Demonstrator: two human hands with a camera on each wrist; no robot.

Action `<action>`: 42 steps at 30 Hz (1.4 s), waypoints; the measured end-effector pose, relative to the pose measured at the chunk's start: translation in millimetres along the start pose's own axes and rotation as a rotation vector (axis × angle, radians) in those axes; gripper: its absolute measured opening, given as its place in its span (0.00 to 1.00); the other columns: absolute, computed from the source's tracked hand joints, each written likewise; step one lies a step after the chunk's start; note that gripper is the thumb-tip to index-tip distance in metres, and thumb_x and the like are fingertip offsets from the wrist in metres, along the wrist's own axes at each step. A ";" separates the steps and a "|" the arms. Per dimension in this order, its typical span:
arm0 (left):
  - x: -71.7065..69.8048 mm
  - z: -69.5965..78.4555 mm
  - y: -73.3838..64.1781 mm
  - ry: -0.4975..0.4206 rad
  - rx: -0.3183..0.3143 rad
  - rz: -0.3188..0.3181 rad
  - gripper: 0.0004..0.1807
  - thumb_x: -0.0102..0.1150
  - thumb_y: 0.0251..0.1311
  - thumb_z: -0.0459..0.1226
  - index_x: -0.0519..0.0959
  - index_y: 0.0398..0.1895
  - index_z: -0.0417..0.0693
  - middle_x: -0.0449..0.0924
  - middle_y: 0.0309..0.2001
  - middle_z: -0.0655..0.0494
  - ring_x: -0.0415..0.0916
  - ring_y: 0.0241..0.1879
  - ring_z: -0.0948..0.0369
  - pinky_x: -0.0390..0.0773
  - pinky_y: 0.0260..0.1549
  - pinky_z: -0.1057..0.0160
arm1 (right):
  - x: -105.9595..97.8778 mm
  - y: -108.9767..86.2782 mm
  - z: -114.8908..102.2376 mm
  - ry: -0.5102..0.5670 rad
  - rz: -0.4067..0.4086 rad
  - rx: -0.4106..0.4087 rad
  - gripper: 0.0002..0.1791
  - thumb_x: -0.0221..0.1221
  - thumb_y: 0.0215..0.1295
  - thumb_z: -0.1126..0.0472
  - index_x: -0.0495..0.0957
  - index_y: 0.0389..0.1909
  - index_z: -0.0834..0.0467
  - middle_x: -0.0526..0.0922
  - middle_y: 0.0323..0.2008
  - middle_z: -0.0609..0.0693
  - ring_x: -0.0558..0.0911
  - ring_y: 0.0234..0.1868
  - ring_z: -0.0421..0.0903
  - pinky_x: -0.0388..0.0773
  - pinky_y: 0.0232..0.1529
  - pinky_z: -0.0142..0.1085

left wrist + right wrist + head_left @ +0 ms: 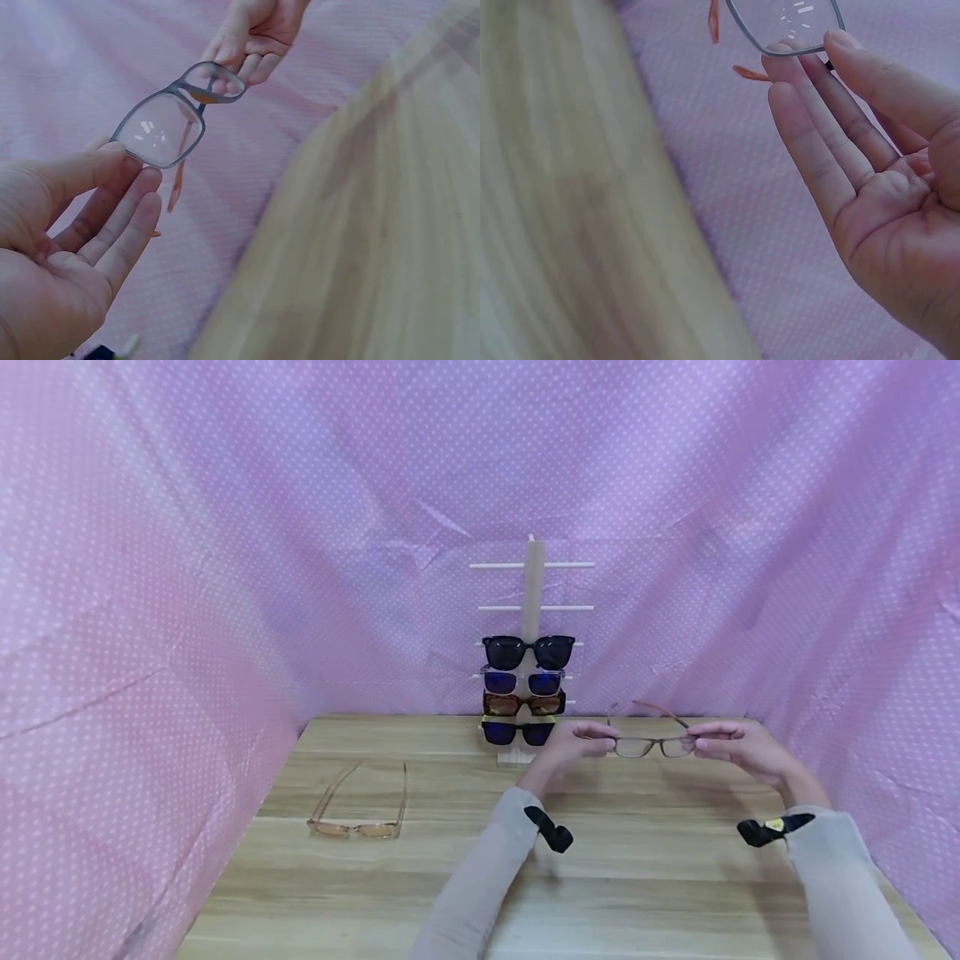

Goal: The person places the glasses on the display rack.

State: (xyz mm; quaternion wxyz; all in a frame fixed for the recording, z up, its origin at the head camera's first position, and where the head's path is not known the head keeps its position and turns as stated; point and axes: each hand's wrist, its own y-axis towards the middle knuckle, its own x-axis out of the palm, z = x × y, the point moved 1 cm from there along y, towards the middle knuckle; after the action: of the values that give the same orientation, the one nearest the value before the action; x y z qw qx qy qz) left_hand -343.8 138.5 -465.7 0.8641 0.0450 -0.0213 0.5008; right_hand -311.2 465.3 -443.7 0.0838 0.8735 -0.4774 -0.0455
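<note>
A pair of eyeglasses [654, 747] with a grey frame, clear lenses and orange-brown temple tips is held above the right part of the table. My left hand [572, 748] pinches one end of the frame between thumb and fingers, and my right hand [742, 749] pinches the other end. The temples stand unfolded, pointing away from me. In the left wrist view the left hand [75, 225] grips the frame's near corner beside a lens [161, 131]. The right wrist view shows the right hand [885, 150] with its thumb against the rim; the rest of the eyeglasses is cut off there.
Left of my hands, a wooden display stand [533, 585] carries several sunglasses, among them a black pair [529, 652] on top; two upper rods hold nothing. Clear-framed tinted glasses [354, 831] lie unfolded on the table [360, 902] at left. Pink dotted cloth [375, 460] surrounds the table.
</note>
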 end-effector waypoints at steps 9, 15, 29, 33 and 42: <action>-12.8 36.5 -7.5 0.042 0.036 -0.064 0.14 0.66 0.65 0.30 0.85 0.52 0.38 0.89 0.45 0.48 0.86 0.39 0.65 0.86 0.49 0.63 | 19.7 8.1 -33.6 0.019 -0.015 -0.091 0.21 0.45 0.71 0.84 0.80 0.57 0.70 0.89 0.49 0.55 0.88 0.52 0.45 0.84 0.55 0.35; -15.4 58.5 -13.3 0.007 0.096 -0.108 0.15 0.64 0.65 0.26 0.83 0.53 0.31 0.88 0.44 0.44 0.85 0.38 0.65 0.87 0.49 0.60 | 29.9 13.5 -53.1 0.078 -0.011 -0.209 0.23 0.42 0.70 0.86 0.79 0.56 0.72 0.89 0.48 0.59 0.88 0.52 0.48 0.85 0.54 0.38; -18.7 108.5 -38.0 0.063 0.265 -0.113 0.16 0.66 0.64 0.27 0.82 0.53 0.30 0.89 0.43 0.49 0.85 0.38 0.67 0.87 0.49 0.60 | 62.4 19.6 -90.7 0.087 0.035 -0.449 0.24 0.41 0.67 0.89 0.78 0.56 0.76 0.89 0.47 0.61 0.89 0.50 0.49 0.85 0.52 0.37; -19.3 121.6 -47.2 0.058 0.341 -0.113 0.15 0.65 0.65 0.27 0.82 0.53 0.30 0.89 0.43 0.52 0.85 0.40 0.67 0.86 0.50 0.60 | 74.8 20.7 -102.9 0.116 0.071 -0.509 0.22 0.43 0.66 0.89 0.78 0.54 0.78 0.89 0.45 0.63 0.89 0.48 0.51 0.85 0.53 0.37; -25.9 143.9 -64.4 0.058 0.449 -0.111 0.13 0.64 0.63 0.24 0.82 0.51 0.27 0.88 0.39 0.62 0.86 0.40 0.66 0.85 0.47 0.65 | 94.8 24.6 -125.7 0.132 -0.020 -0.598 0.20 0.40 0.64 0.92 0.71 0.54 0.87 0.85 0.48 0.72 0.88 0.50 0.59 0.85 0.53 0.42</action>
State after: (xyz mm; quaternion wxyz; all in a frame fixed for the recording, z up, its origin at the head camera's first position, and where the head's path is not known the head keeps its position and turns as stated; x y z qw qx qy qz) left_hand -299.6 70.0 -328.2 0.8589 0.2226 0.1182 0.4459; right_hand -260.3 385.4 -315.5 0.3677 0.8159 -0.4275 -0.1281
